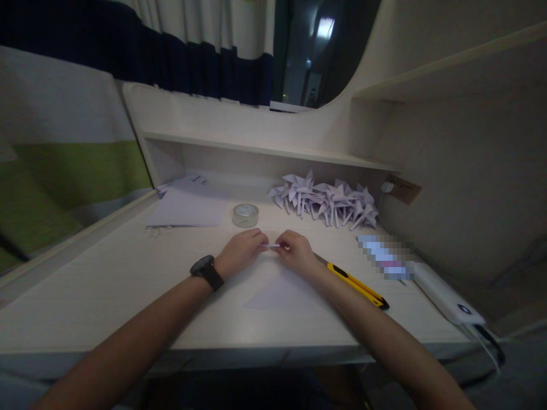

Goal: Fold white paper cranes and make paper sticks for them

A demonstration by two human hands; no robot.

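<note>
My left hand (241, 250) and my right hand (297, 250) meet at the middle of the pale desk (106, 285). Both are closed in a pinch on a small rolled white paper strip (271, 246) held between them. A black watch (206, 271) sits on my left wrist. A flat sheet of white paper (277, 293) lies on the desk just below my hands. A roll of clear tape (245, 214) stands a little beyond my left hand. A yellow and black utility knife (354, 283) lies under my right forearm, pointing right.
Several white paper pinwheels (329, 202) are piled at the back right under a shelf. A stack of white sheets (188, 205) lies at the back left. A white power bank (448, 296) with a cable rests near the right edge, beside a blurred object (384, 256).
</note>
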